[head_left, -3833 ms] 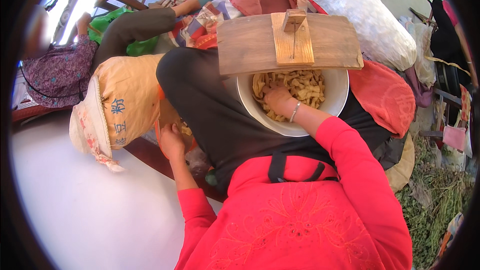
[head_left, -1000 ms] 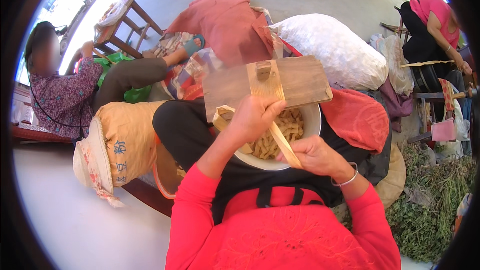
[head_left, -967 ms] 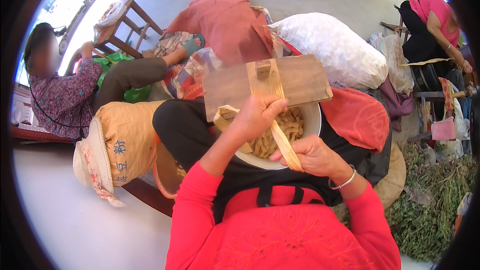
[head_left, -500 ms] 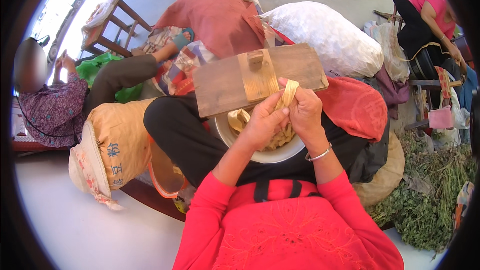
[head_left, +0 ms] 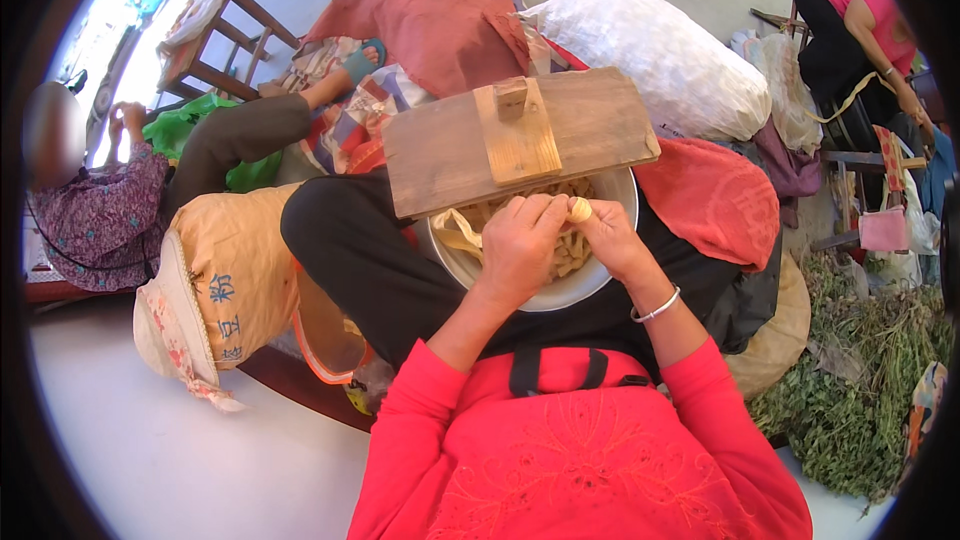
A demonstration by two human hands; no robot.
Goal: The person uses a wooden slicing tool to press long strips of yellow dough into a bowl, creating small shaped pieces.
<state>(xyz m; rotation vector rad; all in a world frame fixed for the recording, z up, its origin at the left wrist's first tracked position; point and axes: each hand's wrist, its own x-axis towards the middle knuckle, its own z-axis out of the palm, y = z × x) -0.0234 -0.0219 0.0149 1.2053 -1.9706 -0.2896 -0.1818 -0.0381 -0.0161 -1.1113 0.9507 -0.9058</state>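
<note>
My left hand (head_left: 522, 245) and my right hand (head_left: 610, 240) meet over a white bowl (head_left: 625, 270) in my lap, fingertips closed around a pale yellow strip (head_left: 580, 209), folded into a small bundle. A loose loop of the same material (head_left: 460, 235) lies at the bowl's left side, below my left fingers. Pale cut pieces (head_left: 568, 258) fill the bowl, partly hidden by my hands. A wooden board (head_left: 430, 160) with a lighter crosspiece and small block spans the bowl's far part, just beyond my fingers.
An orange-brown sack (head_left: 250, 260) with a white hat is left of my knee. A red cloth (head_left: 705, 200), white sack (head_left: 640, 60) and dried plants (head_left: 840, 400) are rightward. Co-workers sit left (head_left: 100, 220) and right (head_left: 870, 30); a wooden stool (head_left: 205, 70) stands beyond.
My hands left the bowl and left-side container to grip a long strip, then came together; that strip now shows as a compact bundle between my fingertips, slightly lower than half a second ago.
</note>
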